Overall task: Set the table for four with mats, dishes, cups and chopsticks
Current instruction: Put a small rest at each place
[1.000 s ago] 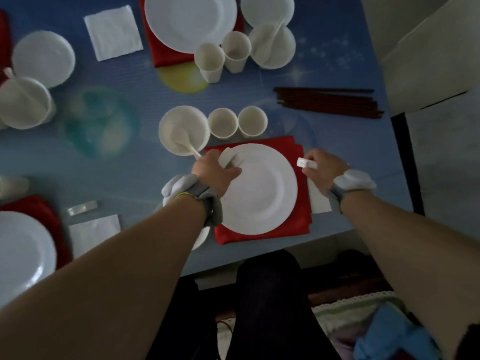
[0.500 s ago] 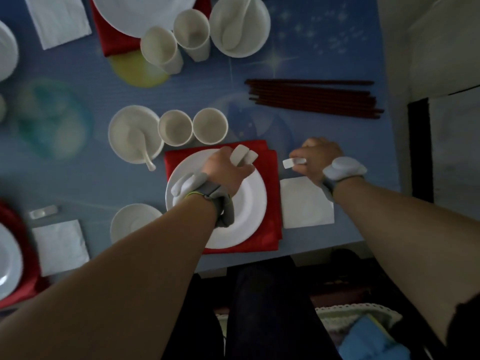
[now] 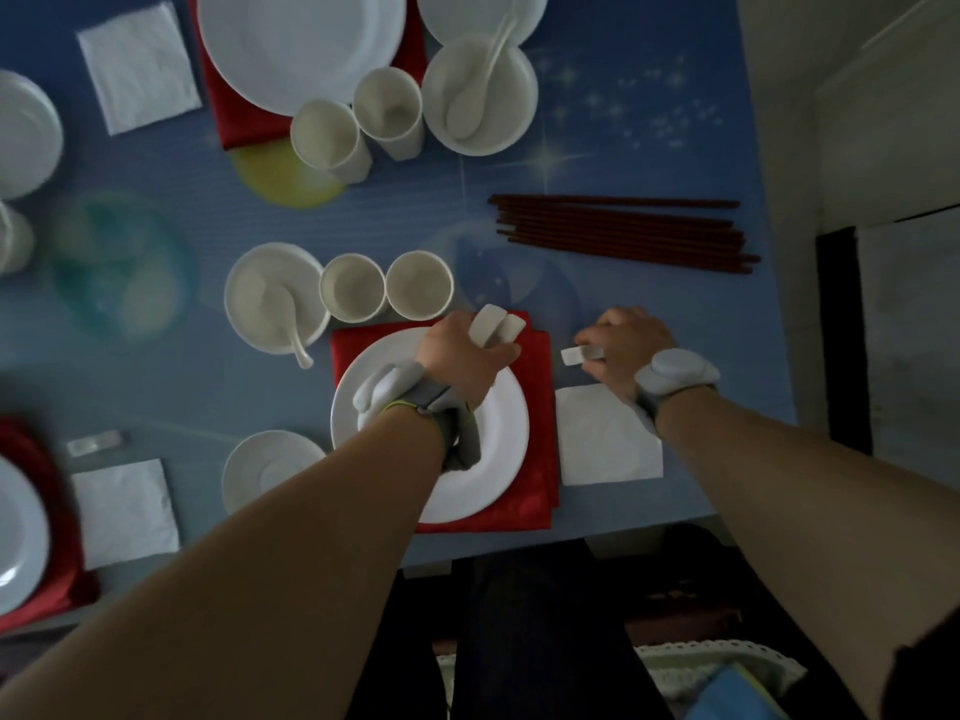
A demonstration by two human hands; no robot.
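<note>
head view: left hand (image 3: pixel 462 350) grips two white chopstick rests (image 3: pixel 496 324) over the plate (image 3: pixel 498 459) at its 1 o'clock; right hand (image 3: pixel 626 345) pinches another rest (image 3: pixel 574 354) just above the counter (image 3: pixel 649 148); chopsticks (image 3: pixel 623 231) lie at 12.

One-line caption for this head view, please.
Left hand holds two white chopstick rests over the plate; right hand pinches another rest above the napkin.
</note>
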